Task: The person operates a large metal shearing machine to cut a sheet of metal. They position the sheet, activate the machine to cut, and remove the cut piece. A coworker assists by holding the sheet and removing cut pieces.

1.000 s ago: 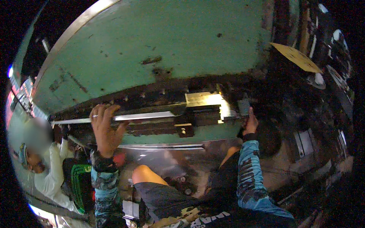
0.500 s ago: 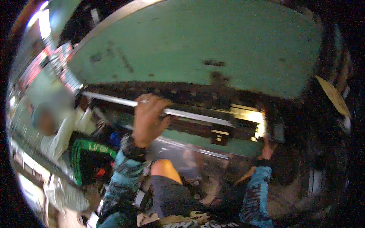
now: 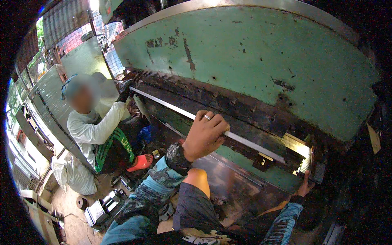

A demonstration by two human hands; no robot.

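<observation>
A long, thin silvery metal strip slants across a green press-like machine, along the dark ledge below its big plate. My left hand, with a ring on one finger, is closed around the strip near its middle. At the machine's right end, my right hand reaches up to a brightly lit metal part. One finger is stretched up beside that part, and the rest of the hand is in shadow. A co-worker's dark-gloved hand is at the strip's far left end.
At the left sits a co-worker in a white top, with a red slipper. White sacks, a grey machine vise and a brown roll lie on the floor. A sheet-metal panel stands before my knees.
My view has turned and steadied, so the machine and strip sit lower right and slant more. My left hand still grips the strip; my right hand stays by the lit part.
</observation>
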